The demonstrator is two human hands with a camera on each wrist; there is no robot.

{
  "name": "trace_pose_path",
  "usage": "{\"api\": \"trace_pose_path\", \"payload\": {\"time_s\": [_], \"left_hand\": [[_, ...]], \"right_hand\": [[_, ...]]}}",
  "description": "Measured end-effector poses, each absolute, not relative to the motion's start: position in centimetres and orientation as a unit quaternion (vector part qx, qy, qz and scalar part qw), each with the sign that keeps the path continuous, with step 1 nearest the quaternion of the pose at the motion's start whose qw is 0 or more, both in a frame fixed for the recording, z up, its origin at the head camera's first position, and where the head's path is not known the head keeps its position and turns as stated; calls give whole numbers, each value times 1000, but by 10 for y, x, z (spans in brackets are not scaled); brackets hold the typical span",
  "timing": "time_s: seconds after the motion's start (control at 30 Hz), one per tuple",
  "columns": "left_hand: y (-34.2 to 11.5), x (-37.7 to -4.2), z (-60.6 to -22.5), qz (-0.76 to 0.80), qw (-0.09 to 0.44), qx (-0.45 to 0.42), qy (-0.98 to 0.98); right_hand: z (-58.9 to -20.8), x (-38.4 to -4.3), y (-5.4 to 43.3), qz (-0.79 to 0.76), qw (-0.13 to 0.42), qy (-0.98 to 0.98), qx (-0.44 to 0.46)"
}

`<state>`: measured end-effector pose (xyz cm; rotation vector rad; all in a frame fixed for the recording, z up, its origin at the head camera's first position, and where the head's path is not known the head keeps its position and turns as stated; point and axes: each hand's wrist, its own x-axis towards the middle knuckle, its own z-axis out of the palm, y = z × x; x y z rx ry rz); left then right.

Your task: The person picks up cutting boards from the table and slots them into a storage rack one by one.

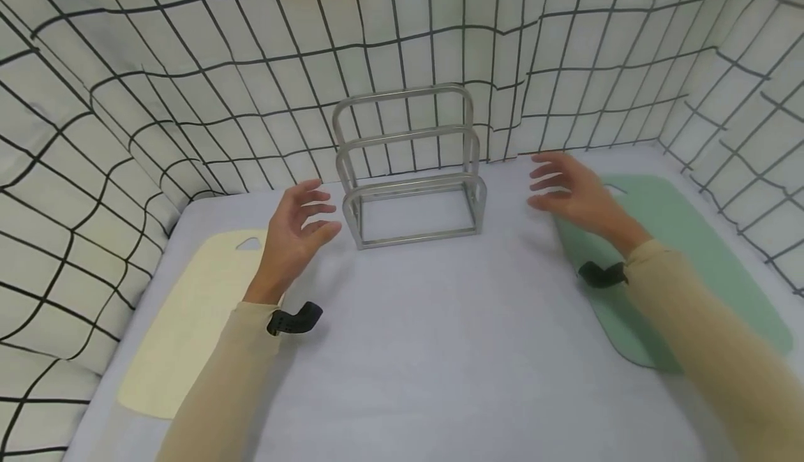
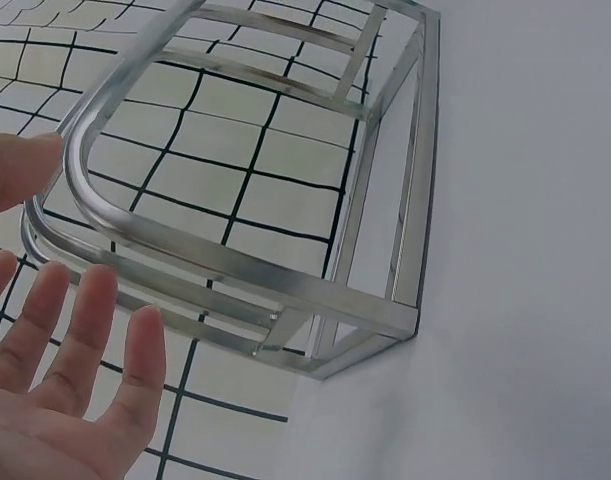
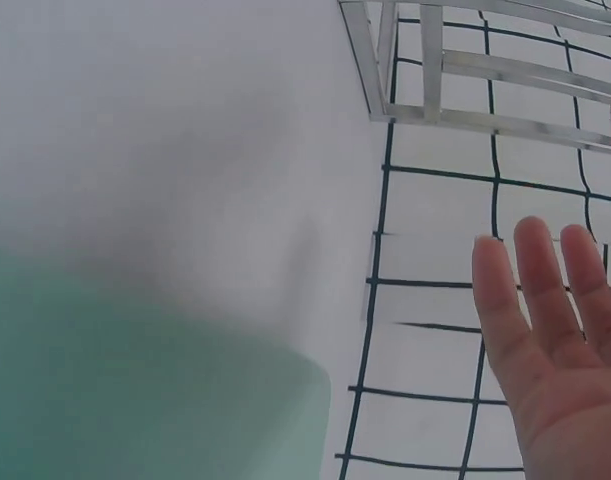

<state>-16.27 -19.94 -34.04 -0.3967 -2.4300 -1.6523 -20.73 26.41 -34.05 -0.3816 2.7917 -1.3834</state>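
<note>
A silver metal rack (image 1: 414, 186) with three upright loops stands at the back middle of the table. To its left hovers my left hand (image 1: 298, 228), fingers loosely spread and holding nothing; in the left wrist view its fingertips (image 2: 145, 330) overlap the rack's (image 2: 255, 275) loops. My right hand (image 1: 568, 193) is held to the right of the rack, empty, with relaxed fingers apart. Under the right forearm lies a green cutting board (image 1: 703, 266). A cream cutting board (image 1: 188, 329) lies flat at the left, partly hidden by the left arm.
White cloth with a black grid (image 1: 402, 43) hangs behind the table and along both sides. The table (image 1: 440, 350) has a pale cover. Black straps with small devices (image 1: 295, 319) sit on both wrists.
</note>
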Motion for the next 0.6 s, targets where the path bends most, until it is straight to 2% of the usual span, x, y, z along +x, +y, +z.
{"api": "trace_pose_path", "payload": {"time_s": [0.23,0.6], "left_hand": [[-191,-152,-338,-576,73,-161,-798],[-162,-142,-337,-577,34,-224,-785]], "right_hand": [[-337,-195,284,-424,-41,902,-65],[-334,-176,314,-413,-67,908,-26]]}}
